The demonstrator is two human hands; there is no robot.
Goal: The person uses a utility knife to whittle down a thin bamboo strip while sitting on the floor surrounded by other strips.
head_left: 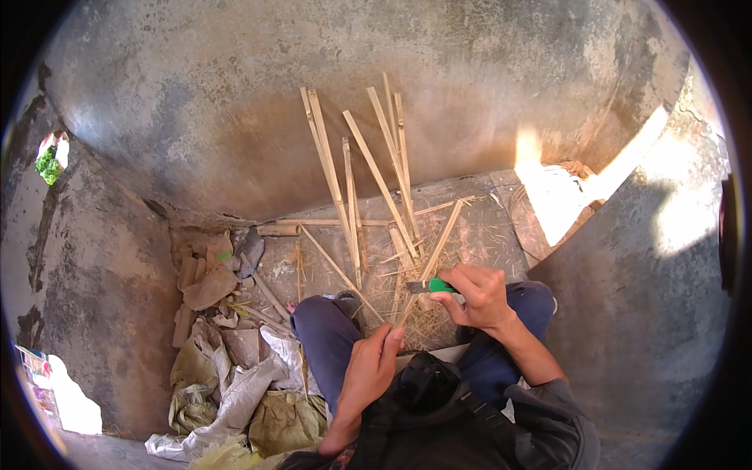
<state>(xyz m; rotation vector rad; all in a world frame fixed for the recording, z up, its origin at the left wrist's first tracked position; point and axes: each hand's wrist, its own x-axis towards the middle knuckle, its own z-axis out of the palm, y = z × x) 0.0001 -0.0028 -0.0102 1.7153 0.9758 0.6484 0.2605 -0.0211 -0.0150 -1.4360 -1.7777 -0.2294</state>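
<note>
My left hand (371, 364) is closed around the near end of a bamboo strip (444, 235), which slants away from me to the right. In my right hand (483, 299) is a green-handled knife (442, 285), fingers wrapped round the handle. The knife's dark, flat blade (417, 287) points left and lies across the strip, a little beyond my left hand. Thin shavings (427, 325) are scattered on the floor under the strip, between my bent knees.
Several bamboo strips (374, 168) lean against the far wall (313, 47). To the left are crumpled sacks (235, 407), broken pieces of rubble (210, 288) and loose sticks. Walls close in on both sides. Sunlight falls on a bundle (560, 200) in the far right corner.
</note>
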